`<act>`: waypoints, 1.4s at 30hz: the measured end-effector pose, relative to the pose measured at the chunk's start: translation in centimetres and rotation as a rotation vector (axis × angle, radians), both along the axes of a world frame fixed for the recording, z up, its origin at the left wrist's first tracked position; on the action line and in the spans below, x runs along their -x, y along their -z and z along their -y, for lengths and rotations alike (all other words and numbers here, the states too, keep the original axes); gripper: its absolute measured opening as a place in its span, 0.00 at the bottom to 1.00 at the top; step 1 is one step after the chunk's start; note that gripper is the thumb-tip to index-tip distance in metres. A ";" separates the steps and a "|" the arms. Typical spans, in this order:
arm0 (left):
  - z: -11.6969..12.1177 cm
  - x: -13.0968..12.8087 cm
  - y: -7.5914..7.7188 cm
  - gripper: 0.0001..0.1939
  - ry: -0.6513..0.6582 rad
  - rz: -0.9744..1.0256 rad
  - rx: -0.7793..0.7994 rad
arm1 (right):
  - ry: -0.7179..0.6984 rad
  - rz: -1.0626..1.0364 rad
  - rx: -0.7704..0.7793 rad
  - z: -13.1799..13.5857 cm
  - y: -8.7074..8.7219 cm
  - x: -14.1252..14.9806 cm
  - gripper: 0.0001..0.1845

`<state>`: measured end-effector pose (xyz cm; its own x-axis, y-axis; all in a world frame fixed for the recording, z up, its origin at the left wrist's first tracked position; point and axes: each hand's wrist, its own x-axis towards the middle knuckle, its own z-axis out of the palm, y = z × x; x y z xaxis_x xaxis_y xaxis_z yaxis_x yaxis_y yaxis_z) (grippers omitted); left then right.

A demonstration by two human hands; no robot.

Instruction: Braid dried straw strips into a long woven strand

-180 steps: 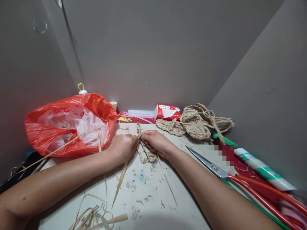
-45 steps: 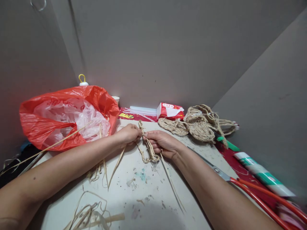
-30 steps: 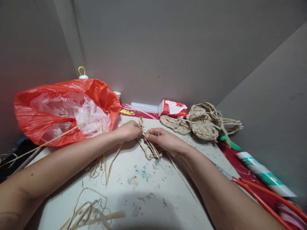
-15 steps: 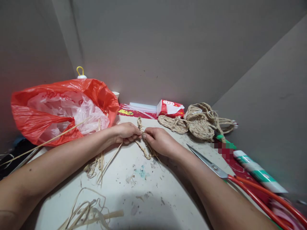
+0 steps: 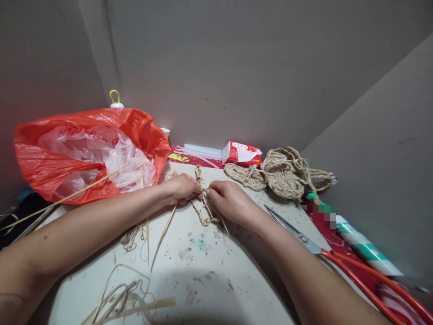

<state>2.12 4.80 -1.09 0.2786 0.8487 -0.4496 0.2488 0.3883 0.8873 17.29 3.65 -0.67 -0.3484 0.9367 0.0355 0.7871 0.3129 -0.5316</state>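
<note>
The left hand and right hand pinch the straw cord. It runs lengthwise away between them, touching both.

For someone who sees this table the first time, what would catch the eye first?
The big red plastic bag, back left, probably comes first. Next may come the scissors with red handles, lying beside the right forearm. In the middle, the left hand and right hand hold a braided straw piece.
</note>
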 end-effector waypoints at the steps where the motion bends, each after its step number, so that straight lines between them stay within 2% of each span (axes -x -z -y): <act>1: 0.0 0.0 0.1 0.10 -0.004 0.008 0.001 | -0.003 -0.021 0.023 0.1 0.0 0.2 0.13; 5: -0.2 0.3 0.2 0.12 0.005 0.090 0.047 | -0.002 -0.161 0.122 1.0 0.3 1.2 0.13; 8: -0.5 0.7 -0.1 0.13 0.033 0.174 0.110 | -0.009 -0.180 0.093 1.7 0.5 1.9 0.13; 10: -0.7 0.8 -0.4 0.14 0.055 0.224 0.140 | 0.009 -0.047 -0.003 2.1 0.3 2.2 0.13; 12: -0.7 0.8 -0.6 0.15 0.066 0.286 0.181 | 0.054 0.171 -0.093 2.5 0.0 2.5 0.13; 16: -0.5 0.4 -0.7 0.17 0.029 0.379 0.237 | 0.069 0.498 -0.182 3.4 -0.6 3.0 0.14; 20: -0.1 0.1 -0.4 0.12 -0.017 0.390 0.161 | 0.013 0.599 -0.221 4.4 -1.1 3.5 0.14; 24: 0.1 0.2 -0.2 0.10 -0.038 0.367 0.168 | -0.136 0.635 -0.136 6.5 -2.3 4.4 0.17; 27: 0.1 0.6 -0.3 0.11 -0.017 0.377 0.172 | -0.381 0.497 0.008 8.1 -4.0 4.2 0.10; 29: 0.1 0.9 -0.4 0.10 0.000 0.397 0.169 | -0.490 0.263 0.085 8.1 -5.1 3.2 0.15; 30: 0.0 1.0 -0.4 0.09 0.007 0.409 0.167 | -0.455 0.129 0.083 7.5 -5.4 2.5 0.17; 31: 0.1 1.1 -0.4 0.09 0.014 0.419 0.164 | -0.356 0.002 0.035 6.7 -5.5 1.8 0.19; 33: 0.1 1.2 -0.4 0.09 0.027 0.429 0.164 | -0.004 -0.213 -0.219 4.4 -5.0 0.6 0.21; 34: 0.1 1.2 -0.4 0.09 0.036 0.430 0.165 | 0.116 -0.275 -0.303 3.1 -4.4 0.1 0.18; 35: 0.1 1.2 -0.3 0.09 0.048 0.431 0.166 | 0.142 -0.297 -0.270 2.0 -3.6 -0.1 0.17; 39: -0.2 1.1 0.2 0.08 0.104 0.430 0.119 | 0.090 -0.367 0.198 -0.4 -0.5 0.3 0.19; 42: -0.3 1.0 0.3 0.08 0.134 0.415 0.080 | 0.097 -0.415 0.280 -0.7 0.3 1.1 0.18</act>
<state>1.11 5.10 -1.43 0.5545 0.7597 -0.3395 -0.0695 0.4489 0.8909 16.21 4.33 -1.01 -0.2692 0.9574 -0.1051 0.5105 0.0493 -0.8585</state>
